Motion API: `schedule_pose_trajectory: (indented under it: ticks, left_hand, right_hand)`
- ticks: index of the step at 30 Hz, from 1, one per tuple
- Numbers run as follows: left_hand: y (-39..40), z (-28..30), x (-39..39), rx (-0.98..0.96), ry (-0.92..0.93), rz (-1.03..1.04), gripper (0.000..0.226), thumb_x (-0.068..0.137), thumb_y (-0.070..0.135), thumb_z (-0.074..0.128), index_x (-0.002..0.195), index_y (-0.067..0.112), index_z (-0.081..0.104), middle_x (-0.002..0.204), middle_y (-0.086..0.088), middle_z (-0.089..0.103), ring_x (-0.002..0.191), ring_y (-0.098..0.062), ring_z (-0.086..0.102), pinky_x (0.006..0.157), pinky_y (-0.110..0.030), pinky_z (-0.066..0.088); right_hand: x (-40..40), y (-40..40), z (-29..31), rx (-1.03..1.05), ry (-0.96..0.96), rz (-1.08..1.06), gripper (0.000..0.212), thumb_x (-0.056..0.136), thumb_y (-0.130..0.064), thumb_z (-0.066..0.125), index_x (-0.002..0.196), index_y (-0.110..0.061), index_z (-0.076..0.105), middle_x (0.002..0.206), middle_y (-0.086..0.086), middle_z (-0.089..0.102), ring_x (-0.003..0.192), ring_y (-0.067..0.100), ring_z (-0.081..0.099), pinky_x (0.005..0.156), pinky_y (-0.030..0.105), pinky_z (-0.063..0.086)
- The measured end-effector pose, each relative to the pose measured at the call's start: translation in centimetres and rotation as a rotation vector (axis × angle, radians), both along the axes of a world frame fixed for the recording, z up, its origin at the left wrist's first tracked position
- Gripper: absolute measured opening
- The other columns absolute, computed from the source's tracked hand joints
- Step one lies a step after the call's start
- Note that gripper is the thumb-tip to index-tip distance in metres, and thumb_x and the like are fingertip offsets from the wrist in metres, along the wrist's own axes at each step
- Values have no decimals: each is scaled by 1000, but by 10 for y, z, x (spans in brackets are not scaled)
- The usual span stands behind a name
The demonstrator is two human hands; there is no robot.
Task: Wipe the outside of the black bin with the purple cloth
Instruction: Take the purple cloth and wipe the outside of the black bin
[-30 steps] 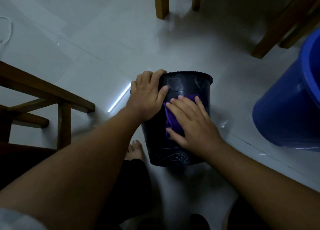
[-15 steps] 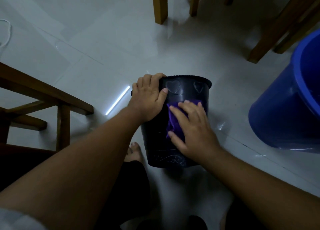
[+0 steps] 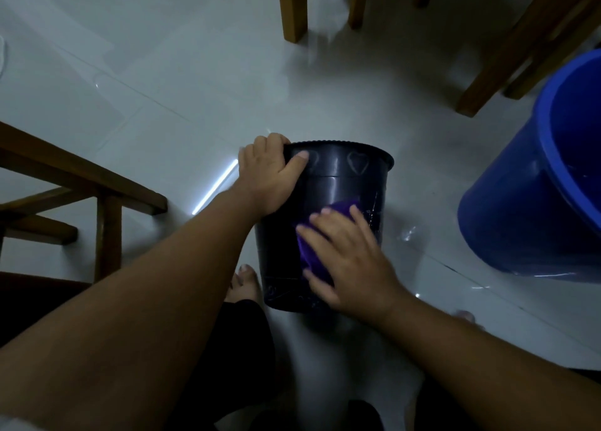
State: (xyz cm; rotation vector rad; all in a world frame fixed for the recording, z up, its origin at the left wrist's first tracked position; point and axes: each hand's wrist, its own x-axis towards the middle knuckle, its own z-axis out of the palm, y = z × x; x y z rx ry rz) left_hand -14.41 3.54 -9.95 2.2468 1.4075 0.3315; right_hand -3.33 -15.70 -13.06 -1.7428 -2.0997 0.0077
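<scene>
black bin (image 3: 344,199) is stood on floor (image 3: 195,73) | rim is gripped at 10 o'clock by left hand (image 3: 270,177) | purple cloth (image 3: 309,251) is pressed on 6 o'clock wall by straight-fingered right hand (image 3: 351,261) | wiping is judged midway, far side left

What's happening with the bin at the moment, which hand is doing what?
A person is wiping the black bin, which stands upright on the tiled floor. The left hand grips the bin's rim to steady it. The right hand presses the purple cloth flat against the lower part of the outside wall. A blue bucket stands apart to the right.
</scene>
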Motion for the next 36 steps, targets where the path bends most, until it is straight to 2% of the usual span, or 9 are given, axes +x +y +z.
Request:
schedule_pose_trajectory:
  ticks: [2,5,8,11,17,23,30,34,36]
  left_hand:
    - [-2,6,9,61,62,-30,60,84,60,38,122,14,50,123,-13,50,118,-33,42,107,-52,25]
    - [-9,10,16,45,4,-199,47,91,46,40,135,33,41,134,-3,44,127,-29,36,107,-64,20]
    - [-13,13,16,50,61,-267,51,90,57,41,138,43,32,131,-1,42,125,-27,34,105,-66,20]
    - [-7,11,12,60,77,-212,55,85,64,45,132,38,35,125,-3,41,120,-28,36,103,-60,27]
    - [2,1,-2,-52,-85,-47,58,81,62,46,128,29,37,115,1,34,118,-26,34,101,-52,33]
    - [7,-4,-7,-61,-93,-55,66,76,65,39,129,25,39,113,-1,36,116,-29,35,103,-52,31]
    - [5,-3,-4,-46,-100,-45,61,79,59,43,128,23,41,116,-3,39,116,-29,36,103,-51,30]
    - [-1,4,7,45,-63,-111,54,84,41,44,135,25,40,132,-6,43,124,-30,37,109,-59,19]
    - [-6,8,16,68,-6,-129,55,85,40,44,138,29,37,135,-5,43,126,-31,36,110,-61,16]
  right_hand:
    - [-3,-6,-4,-3,-66,59,69,83,-45,67,143,-15,52,145,10,52,141,29,41,121,57,21]
    - [-2,-4,-4,-20,-63,53,68,83,-47,66,142,-15,54,143,9,54,140,29,41,121,57,21]
    - [9,-3,-3,20,-90,99,64,86,-48,64,142,-16,55,142,10,55,139,30,44,119,57,25]
    - [18,8,0,12,-68,56,63,90,-48,59,144,-17,51,144,10,52,141,30,41,121,56,22]
    - [13,31,12,-55,115,-159,69,89,-42,62,149,-13,42,148,13,43,144,32,32,122,56,17]
    - [11,-7,-6,18,-41,34,67,85,-44,67,143,-13,54,144,12,54,139,32,44,117,60,27]
    - [14,36,8,-45,87,-171,69,89,-42,63,148,-12,44,148,12,44,144,32,33,122,55,17]
    - [5,0,-5,26,-2,-84,69,85,-42,65,145,-12,50,147,13,49,141,31,40,119,59,23]
    - [4,-6,-9,40,-26,-54,68,84,-43,65,143,-13,53,145,12,52,140,31,42,118,60,25]
